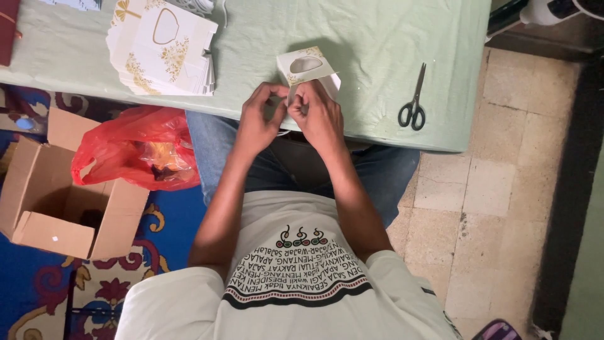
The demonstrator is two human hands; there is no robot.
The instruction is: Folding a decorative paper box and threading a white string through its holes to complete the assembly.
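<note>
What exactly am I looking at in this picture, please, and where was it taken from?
There is no machine here: a person works with two bare hands. The single picture comes from a camera worn on that person's head, looking down, so you see their arms, shirt and jeans from above.

The left hand and the right hand meet at the near edge of a table with a pale green cloth. Together they pinch a small white card with gold print and an oval window.

On the cloth also lie a stack of similar cards and black scissors. On the floor to the left stand an open cardboard box and a red plastic bag.
</note>
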